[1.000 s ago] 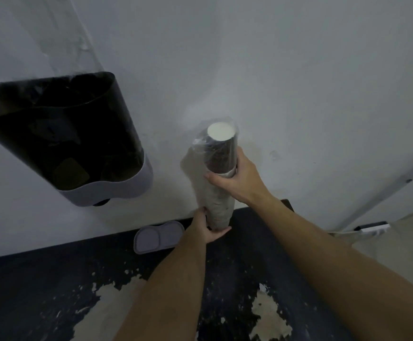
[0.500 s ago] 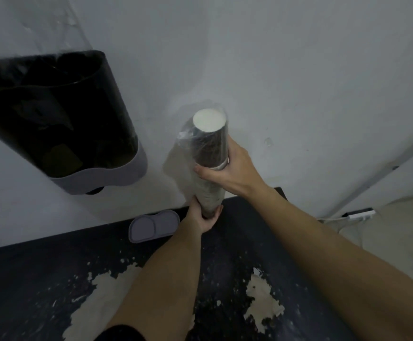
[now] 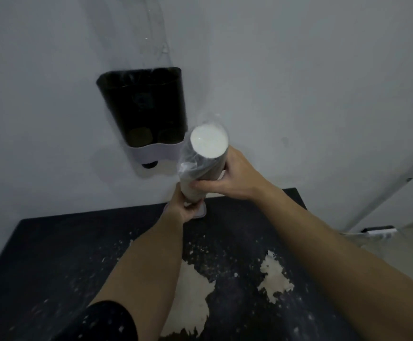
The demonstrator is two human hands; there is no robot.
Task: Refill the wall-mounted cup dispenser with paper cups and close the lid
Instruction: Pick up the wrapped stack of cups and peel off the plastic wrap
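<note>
A dark, see-through cup dispenser [image 3: 146,112] with a pale grey base hangs on the white wall, its top open. Just right of it I hold a stack of paper cups [image 3: 206,153] upright in a clear plastic sleeve, its white end facing me. My right hand [image 3: 232,177] grips the stack's upper part. Lower down, my left hand [image 3: 184,205] holds the bottom end of the sleeve. The dispenser's grey lid [image 3: 202,211] lies on the table behind my left hand, mostly hidden.
A black table [image 3: 52,254] with worn pale patches runs below the wall. At the far right a white power strip [image 3: 378,231] lies on the floor beside a pale door frame [image 3: 385,188].
The view has swung left, bringing the dispenser toward the centre. The cup stack has risen and tilted closer to the dispenser. Both hands keep their hold.
</note>
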